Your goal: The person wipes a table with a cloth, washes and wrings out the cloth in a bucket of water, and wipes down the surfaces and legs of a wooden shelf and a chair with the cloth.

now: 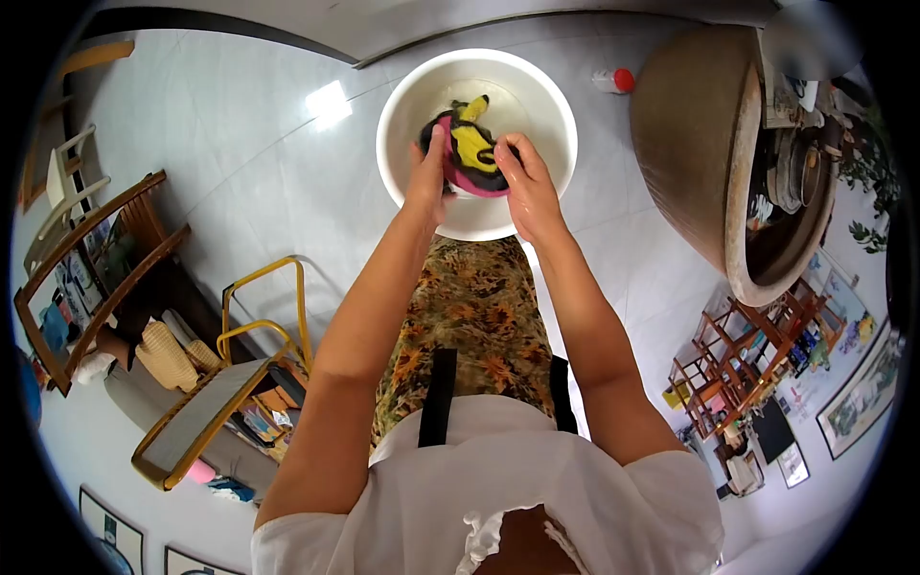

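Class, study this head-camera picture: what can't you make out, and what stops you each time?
All in the head view:
- The underside of the pink, yellow and black item: turned away, with the left hand and right hand covering its edges.
- Writing on the red-capped container: too small.
- The round grey thing, upper right: blurred.
- The framed picture, lower left: cut off by the dark edge.

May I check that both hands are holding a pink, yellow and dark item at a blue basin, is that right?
Not quite: the head view shows the basin is white, not blue; the left hand and right hand hold the item.
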`<act>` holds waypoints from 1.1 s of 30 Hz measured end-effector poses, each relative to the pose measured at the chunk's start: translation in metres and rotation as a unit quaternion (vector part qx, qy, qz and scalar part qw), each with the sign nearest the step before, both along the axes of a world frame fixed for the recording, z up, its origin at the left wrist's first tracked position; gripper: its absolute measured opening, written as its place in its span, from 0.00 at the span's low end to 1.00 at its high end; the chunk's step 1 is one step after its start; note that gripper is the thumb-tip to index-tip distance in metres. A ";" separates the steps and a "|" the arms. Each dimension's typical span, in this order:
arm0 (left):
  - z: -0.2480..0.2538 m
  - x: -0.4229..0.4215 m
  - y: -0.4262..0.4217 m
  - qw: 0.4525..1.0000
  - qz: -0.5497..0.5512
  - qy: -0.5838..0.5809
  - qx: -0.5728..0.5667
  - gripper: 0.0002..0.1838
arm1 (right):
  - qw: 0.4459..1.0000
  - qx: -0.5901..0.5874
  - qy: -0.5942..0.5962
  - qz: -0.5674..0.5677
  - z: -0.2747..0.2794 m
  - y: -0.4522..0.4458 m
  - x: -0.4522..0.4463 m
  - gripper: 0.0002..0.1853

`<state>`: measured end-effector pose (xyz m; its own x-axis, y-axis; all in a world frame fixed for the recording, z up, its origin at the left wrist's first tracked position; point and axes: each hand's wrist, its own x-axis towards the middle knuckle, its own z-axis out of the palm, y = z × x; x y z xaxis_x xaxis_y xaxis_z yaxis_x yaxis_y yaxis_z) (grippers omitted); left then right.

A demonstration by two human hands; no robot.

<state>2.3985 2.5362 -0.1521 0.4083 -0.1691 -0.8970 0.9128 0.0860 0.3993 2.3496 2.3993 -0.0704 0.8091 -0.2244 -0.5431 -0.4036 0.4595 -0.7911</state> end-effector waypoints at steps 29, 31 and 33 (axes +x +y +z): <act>0.037 0.006 -0.045 0.821 -0.281 -0.418 0.269 0.12 | 0.924 0.287 0.166 -0.192 -0.105 -0.003 -0.007 0.16; 0.018 0.017 -0.034 0.828 -0.295 -0.386 0.281 0.13 | 0.957 0.179 0.190 -0.125 -0.083 0.000 0.000 0.18; -0.004 0.019 -0.020 0.835 -0.272 -0.369 0.305 0.15 | 0.971 0.081 0.208 -0.083 -0.057 0.003 0.008 0.20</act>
